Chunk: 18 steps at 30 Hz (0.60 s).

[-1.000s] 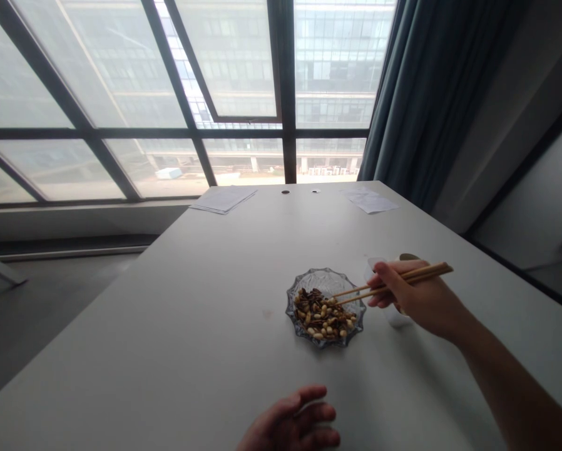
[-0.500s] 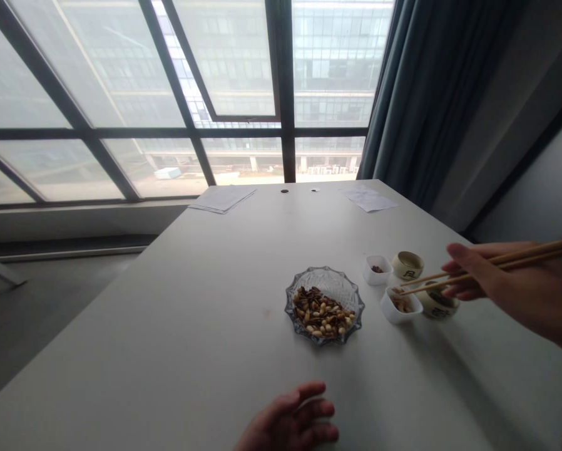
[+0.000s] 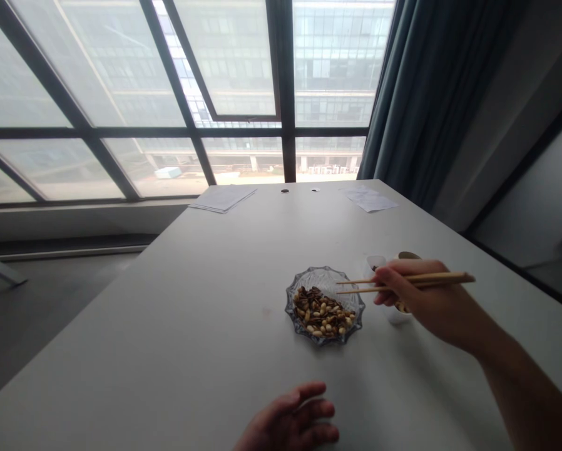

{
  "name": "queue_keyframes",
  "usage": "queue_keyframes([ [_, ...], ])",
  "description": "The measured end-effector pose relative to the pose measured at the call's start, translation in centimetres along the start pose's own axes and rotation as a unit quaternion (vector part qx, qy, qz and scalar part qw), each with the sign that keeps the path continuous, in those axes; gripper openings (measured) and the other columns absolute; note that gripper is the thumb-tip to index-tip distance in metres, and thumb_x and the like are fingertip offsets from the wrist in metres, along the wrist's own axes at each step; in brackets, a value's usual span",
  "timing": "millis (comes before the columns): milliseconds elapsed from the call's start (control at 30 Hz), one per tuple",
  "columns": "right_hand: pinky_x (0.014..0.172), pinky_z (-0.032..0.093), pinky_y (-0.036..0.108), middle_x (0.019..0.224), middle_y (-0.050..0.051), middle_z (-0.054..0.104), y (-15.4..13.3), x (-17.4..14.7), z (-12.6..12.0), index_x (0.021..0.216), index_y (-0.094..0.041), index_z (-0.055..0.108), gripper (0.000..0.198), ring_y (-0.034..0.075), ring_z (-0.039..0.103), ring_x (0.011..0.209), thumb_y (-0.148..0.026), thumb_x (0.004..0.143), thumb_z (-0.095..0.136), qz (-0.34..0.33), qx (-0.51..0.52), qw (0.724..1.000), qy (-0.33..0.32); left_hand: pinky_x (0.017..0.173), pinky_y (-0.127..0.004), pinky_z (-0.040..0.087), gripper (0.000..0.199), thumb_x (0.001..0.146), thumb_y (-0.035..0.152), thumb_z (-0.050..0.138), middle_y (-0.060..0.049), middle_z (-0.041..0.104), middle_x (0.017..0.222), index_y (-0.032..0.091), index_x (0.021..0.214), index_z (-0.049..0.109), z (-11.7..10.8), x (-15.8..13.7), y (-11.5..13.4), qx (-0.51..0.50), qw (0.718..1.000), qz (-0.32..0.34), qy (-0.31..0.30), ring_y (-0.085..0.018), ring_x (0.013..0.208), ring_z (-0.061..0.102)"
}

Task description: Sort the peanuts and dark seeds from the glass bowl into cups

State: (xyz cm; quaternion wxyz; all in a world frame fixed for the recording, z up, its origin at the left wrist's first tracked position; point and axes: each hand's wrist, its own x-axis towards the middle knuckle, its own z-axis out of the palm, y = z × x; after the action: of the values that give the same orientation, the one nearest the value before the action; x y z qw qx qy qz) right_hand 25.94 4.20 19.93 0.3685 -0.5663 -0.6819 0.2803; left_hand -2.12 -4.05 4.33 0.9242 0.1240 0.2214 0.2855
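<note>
My right hand (image 3: 415, 294) grips a pair of wooden chopsticks (image 3: 438, 279). Their tips are apart, over the right part of a scalloped glass bowl (image 3: 289, 311), and nothing shows between them. Nuts and dark seeds (image 3: 325, 313) lie mixed in that bowl. Behind my right hand, partly covered, are a small white cup (image 3: 375, 261) with dark bits, another white cup (image 3: 397, 316) with light brown pieces, and the rim of a beige pot (image 3: 408, 255). My left hand (image 3: 293, 418) rests low on the table, in front of the bowl, its fingers loosely apart and holding nothing.
The white table (image 3: 191, 326) reaches to a large window. Paper sheets (image 3: 223, 199) lie at its far left and more paper (image 3: 371, 199) at its far right. Two round holes, one of them dark (image 3: 285, 191), sit near the far edge. A blue curtain (image 3: 412, 94) hangs at right.
My right hand has moved left with the chopsticks, from the white cup with light brown pieces to over the glass bowl. It now covers much of the cups and pots. My left hand stays put.
</note>
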Motion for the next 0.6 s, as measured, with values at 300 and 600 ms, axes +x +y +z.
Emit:
queue_keyframes([
  [300, 0.072, 0.049, 0.027, 0.076, -0.002, 0.072, 0.3, 0.5, 2.8, 0.074, -0.023, 0.07, 0.033, 0.017, 0.067, 0.073, -0.042, 0.098, 0.057, -0.107, -0.084, 0.979, -0.151, 0.099, -0.034, 0.038, 0.034, 0.084, 0.033, 0.062, -0.002, 0.079, 0.108, 0.021, 0.115, 0.073, 0.0, -0.1, -0.1, -0.003, 1.0, 0.0, -0.004, -0.022, 0.103, 0.068],
  [600, 0.058, 0.056, 0.026, 0.075, 0.005, 0.076, -0.5, -0.2, 1.2, 0.079, -0.02, 0.074, 0.041, 0.02, 0.073, 0.069, -0.053, 0.096, 0.056, -0.042, -0.035, 0.997, -0.048, 0.099, -0.033, 0.038, 0.034, 0.084, 0.032, 0.062, -0.002, 0.079, 0.108, 0.021, 0.114, 0.073, -0.2, 0.1, 0.0, 0.0, 1.0, 0.005, -0.004, -0.021, 0.103, 0.068],
])
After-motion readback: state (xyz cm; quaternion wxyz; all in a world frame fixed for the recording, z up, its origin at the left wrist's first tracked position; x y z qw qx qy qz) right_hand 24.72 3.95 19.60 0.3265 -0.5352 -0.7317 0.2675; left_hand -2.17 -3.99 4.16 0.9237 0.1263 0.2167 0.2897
